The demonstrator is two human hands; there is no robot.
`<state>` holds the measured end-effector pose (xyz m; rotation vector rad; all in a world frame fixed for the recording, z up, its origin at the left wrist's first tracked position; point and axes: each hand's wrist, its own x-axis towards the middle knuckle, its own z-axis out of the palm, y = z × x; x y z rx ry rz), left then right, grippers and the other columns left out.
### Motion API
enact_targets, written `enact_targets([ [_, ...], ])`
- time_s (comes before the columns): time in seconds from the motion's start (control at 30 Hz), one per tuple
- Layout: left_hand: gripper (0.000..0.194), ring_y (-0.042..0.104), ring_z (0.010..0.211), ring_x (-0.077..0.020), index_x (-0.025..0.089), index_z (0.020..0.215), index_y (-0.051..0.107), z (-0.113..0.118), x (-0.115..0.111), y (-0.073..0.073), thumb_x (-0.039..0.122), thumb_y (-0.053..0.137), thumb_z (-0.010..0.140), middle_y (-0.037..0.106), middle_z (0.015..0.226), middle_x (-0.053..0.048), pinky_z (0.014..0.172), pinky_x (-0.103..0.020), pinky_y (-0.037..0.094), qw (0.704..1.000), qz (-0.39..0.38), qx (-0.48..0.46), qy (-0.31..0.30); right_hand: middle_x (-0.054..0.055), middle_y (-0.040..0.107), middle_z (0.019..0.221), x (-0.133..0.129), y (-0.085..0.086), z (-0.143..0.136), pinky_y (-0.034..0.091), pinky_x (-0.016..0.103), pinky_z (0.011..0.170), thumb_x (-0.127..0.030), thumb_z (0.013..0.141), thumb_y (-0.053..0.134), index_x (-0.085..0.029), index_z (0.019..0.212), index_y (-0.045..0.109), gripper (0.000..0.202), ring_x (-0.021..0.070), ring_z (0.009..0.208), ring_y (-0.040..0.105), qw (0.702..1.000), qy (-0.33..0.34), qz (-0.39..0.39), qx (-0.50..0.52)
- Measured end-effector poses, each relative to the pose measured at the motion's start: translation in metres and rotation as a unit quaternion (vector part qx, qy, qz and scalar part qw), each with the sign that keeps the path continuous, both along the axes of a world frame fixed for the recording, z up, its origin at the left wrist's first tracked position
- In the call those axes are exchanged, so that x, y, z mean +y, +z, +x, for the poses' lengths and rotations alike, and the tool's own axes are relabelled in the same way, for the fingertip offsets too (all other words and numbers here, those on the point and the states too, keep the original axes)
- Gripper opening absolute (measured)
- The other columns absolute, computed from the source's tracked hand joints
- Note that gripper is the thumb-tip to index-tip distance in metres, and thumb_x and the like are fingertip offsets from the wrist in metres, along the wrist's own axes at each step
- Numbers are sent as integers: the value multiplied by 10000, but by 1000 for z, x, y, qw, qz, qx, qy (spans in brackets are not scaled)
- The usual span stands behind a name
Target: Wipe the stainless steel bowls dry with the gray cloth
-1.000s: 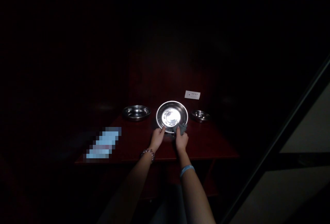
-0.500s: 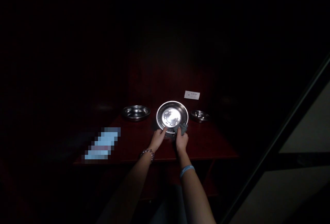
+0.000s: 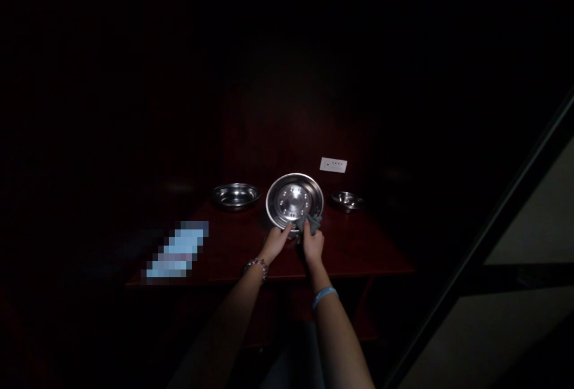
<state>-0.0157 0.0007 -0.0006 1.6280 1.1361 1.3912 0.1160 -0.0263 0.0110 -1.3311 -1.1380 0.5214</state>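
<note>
Three steel dishes on a dark red table (image 3: 359, 251), in a row across the far half. Middle dish: a plate (image 3: 293, 200) tilted up toward the camera, near rim low, far rim raised, ring of small dots showing on its base, nothing in it. At 9 o'clock from the plate, well apart: a bowl (image 3: 236, 195) sitting flat, inside shiny, contents not discernible in the dark. At 3 o'clock from the plate, near: a smaller bowl (image 3: 347, 200), also flat, inside too dim to read.

Left hand (image 3: 275, 242) closed on the plate's near rim at about 7 o'clock, thumb over the edge. Right hand (image 3: 313, 244) gripping a grey cloth (image 3: 313, 222), pressed against the plate's inner rim at about 5 o'clock. Beaded bracelet on the left wrist, one light blue band on the right.

One white switch panel (image 3: 333, 165) on the wall at 1 o'clock from the plate, small marks on it too tiny to read. One pixelated pale blue patch (image 3: 177, 251) on the table's left part, at 8 o'clock from the plate; nothing legible there. No readable writing or brand anywhere. Surroundings almost black.
</note>
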Motion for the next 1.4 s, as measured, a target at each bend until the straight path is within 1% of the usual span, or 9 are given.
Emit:
enact_targets([
  [0.2,462,639,1182,-285,122,1090,719,2,-1,6,472,571,827,726,1201,-131,1073,-412,427,997,38,-59,40,181,777,805,1,2,1,523,282,700,-611,866,543,-108,841,796,564,285,828,745,999,-5,-34,-4],
  [0.3,479,619,1219,-291,110,1111,716,2,-2,9,460,587,809,713,1229,-138,1100,-424,401,995,37,-89,41,201,777,894,2,2,2,525,299,759,-616,868,540,-101,893,795,575,296,888,743,999,-15,-39,8],
  [0.43,472,644,1170,-293,111,1061,728,2,-5,12,474,607,785,735,1177,-138,1066,-416,427,991,21,-119,54,214,772,947,2,2,3,521,311,815,-599,860,567,-95,940,791,558,304,947,736,999,-34,-20,25],
  [0.57,513,690,1007,-304,104,913,731,0,-9,15,580,611,761,774,962,-142,912,-405,503,986,-21,-137,89,210,771,973,1,3,2,515,319,854,-579,845,602,-90,971,785,537,305,976,729,998,-41,-1,42],
  [0.67,579,687,939,-280,106,916,720,-2,-12,19,648,583,770,769,893,-124,829,-368,511,983,-20,-155,94,205,764,1023,1,3,2,506,323,885,-573,840,612,-90,1005,778,537,303,1013,719,997,-40,12,58],
  [0.9,576,675,952,-270,109,945,714,-3,-17,24,642,522,842,757,918,-131,856,-363,503,980,-4,-165,113,209,757,1052,2,2,2,502,333,900,-570,832,622,-83,1016,774,543,312,1036,712,996,-36,25,82],
  [1.03,517,663,1081,-273,118,1031,716,-2,-16,21,577,548,863,752,1061,-141,978,-381,475,983,8,-164,85,219,753,1059,2,1,2,501,332,901,-551,837,619,-69,1037,767,542,315,1038,713,995,-38,30,90],
  [1.17,547,630,1191,-274,118,1170,679,2,-15,19,493,702,773,710,1225,-148,1071,-406,429,987,27,-152,32,217,758,1036,1,1,3,503,321,885,-536,837,618,-58,1026,768,535,312,1031,714,992,-40,41,109],
  [1.4,484,630,1206,-275,144,1152,712,6,-17,17,440,711,770,708,1244,-122,1113,-422,401,997,34,-55,-30,181,756,1082,3,0,2,512,315,881,-555,829,620,-65,1075,748,563,286,1027,709,985,20,71,156],
])
